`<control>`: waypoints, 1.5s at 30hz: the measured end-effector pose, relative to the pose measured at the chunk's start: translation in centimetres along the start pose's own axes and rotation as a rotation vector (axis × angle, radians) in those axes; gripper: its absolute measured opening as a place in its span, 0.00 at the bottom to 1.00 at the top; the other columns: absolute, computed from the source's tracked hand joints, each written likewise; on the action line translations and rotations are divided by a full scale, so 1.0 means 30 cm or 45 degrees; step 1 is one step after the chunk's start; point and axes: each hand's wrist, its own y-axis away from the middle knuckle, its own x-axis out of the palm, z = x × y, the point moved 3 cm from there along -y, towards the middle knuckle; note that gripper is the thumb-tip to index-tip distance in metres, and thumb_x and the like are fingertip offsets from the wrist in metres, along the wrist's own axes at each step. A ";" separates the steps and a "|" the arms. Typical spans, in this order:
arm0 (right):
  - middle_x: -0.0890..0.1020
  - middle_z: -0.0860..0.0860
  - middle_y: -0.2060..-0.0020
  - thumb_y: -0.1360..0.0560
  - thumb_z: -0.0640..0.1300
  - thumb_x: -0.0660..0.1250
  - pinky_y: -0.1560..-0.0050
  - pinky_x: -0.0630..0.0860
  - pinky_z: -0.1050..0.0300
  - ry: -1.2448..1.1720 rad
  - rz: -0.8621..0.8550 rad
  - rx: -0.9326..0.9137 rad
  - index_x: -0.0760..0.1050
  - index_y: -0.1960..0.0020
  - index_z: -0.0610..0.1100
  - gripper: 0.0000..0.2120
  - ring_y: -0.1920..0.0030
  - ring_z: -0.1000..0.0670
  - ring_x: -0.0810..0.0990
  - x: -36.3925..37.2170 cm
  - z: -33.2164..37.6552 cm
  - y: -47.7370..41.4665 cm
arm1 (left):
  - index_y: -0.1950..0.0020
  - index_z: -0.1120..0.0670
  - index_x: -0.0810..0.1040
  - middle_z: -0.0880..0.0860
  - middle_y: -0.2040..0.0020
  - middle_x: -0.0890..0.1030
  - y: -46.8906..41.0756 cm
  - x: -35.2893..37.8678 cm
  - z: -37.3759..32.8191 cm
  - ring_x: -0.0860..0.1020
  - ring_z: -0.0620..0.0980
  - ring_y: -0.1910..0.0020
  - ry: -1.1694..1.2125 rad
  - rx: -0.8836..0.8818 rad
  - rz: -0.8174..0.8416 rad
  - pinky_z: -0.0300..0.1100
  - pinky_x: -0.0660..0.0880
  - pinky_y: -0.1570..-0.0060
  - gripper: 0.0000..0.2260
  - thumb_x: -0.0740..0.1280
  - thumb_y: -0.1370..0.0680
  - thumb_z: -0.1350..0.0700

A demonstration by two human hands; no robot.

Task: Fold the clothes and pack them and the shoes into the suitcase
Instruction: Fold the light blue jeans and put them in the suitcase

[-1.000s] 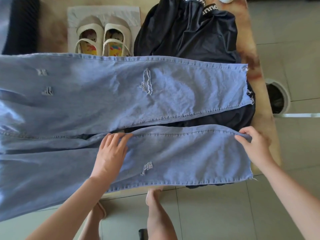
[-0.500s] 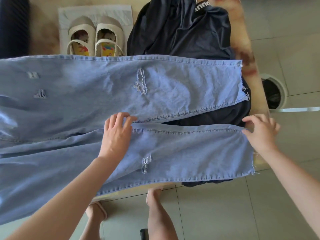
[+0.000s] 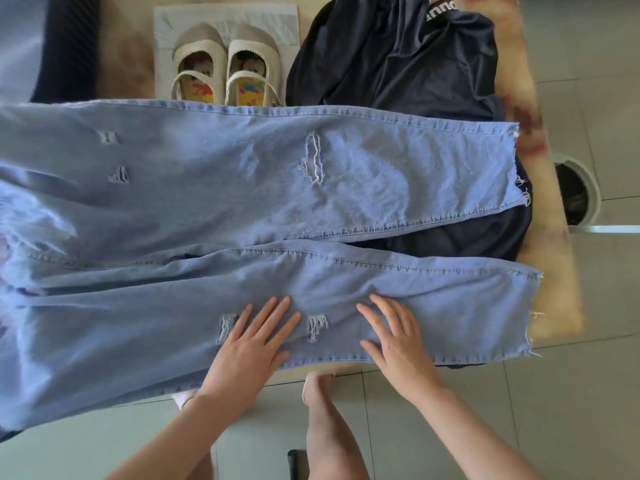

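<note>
Two hands lie flat and open on the near leg of the jeans (image 3: 242, 188), gripping nothing; the jeans stretch left to right across the table (image 3: 550, 299), covering much of a dark garment (image 3: 398, 64) at the far right; folding now could, I judge, drag that slippery cloth along or bunch it beneath; the near leg overhangs the table edge and might slide floorward; left hand (image 3: 249, 344) and right hand (image 3: 398, 337) only press; shoes (image 3: 225, 71) sit far, clear; no suitcase visible.
</note>
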 end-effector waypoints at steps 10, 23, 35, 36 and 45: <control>0.59 0.49 0.26 0.24 0.56 0.62 0.30 0.58 0.51 -0.125 0.110 0.025 0.59 0.24 0.49 0.31 0.30 0.46 0.63 -0.066 0.179 0.008 | 0.29 0.54 0.67 0.56 0.33 0.75 0.031 -0.055 0.070 0.68 0.54 0.32 0.196 -0.178 -0.055 0.53 0.59 0.33 0.37 0.78 0.35 0.56; 0.59 0.46 0.27 0.37 0.50 0.79 0.28 0.55 0.49 -0.302 0.072 -0.346 0.63 0.34 0.48 0.38 0.28 0.44 0.60 0.065 0.880 -0.178 | 0.38 0.50 0.71 0.53 0.34 0.72 0.486 -0.277 0.456 0.68 0.53 0.32 0.420 -0.373 -0.316 0.50 0.55 0.28 0.19 0.61 0.26 0.46; 0.62 0.45 0.29 0.33 0.46 0.75 0.32 0.65 0.46 -0.368 -0.114 -0.453 0.64 0.35 0.48 0.31 0.32 0.43 0.66 0.141 1.162 -0.275 | 0.27 0.51 0.63 0.56 0.33 0.71 0.753 -0.218 0.820 0.77 0.52 0.42 1.828 -1.889 -0.543 0.49 0.74 0.42 0.25 0.67 0.22 0.49; 0.63 0.45 0.30 0.32 0.45 0.73 0.33 0.65 0.46 -0.364 -0.113 -0.474 0.65 0.36 0.48 0.29 0.32 0.43 0.66 0.139 1.167 -0.280 | 0.27 0.52 0.62 0.57 0.36 0.75 0.745 -0.209 0.831 0.79 0.53 0.47 2.010 -1.917 -0.552 0.48 0.76 0.47 0.26 0.67 0.22 0.51; 0.72 0.49 0.32 0.29 0.40 0.65 0.39 0.72 0.57 -0.436 -0.028 -0.524 0.70 0.37 0.48 0.20 0.39 0.49 0.76 0.061 1.166 -0.297 | 0.48 0.58 0.77 0.51 0.68 0.83 0.684 -0.260 0.902 0.81 0.46 0.73 2.512 -1.918 -0.780 0.35 0.75 0.76 0.05 0.65 0.22 0.61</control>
